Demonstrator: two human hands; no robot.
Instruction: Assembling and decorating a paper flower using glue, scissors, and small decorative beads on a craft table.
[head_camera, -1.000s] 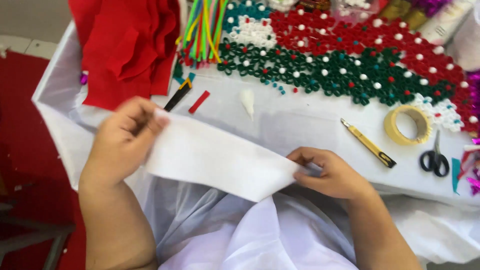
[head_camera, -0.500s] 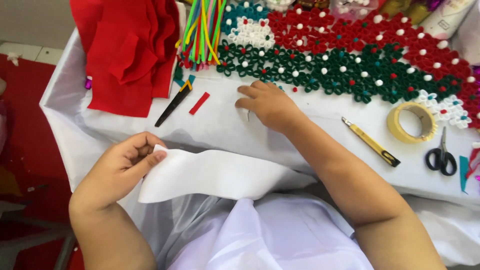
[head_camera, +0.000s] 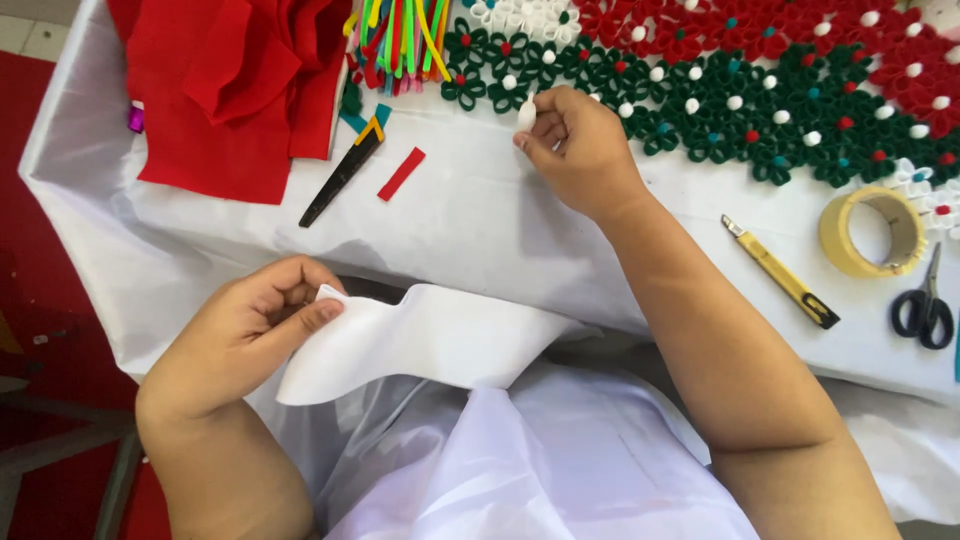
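White felt strip (head_camera: 420, 340) hangs off the bench (head_camera: 480, 220) edge, pinched in the left hand (head_camera: 250, 335); the right hand (head_camera: 580, 150) pinches a small white piece (head_camera: 526, 115) beside green paper flowers (head_camera: 700, 110).

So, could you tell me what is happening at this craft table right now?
A person sits at a table covered in white cloth. Their left hand pinches the edge of a curved white felt piece near their lap. Their right hand reaches forward and pinches a small white bit beside a mat of green, red and white flower shapes. Red felt, a yellow utility knife, a tape roll and scissors lie around.
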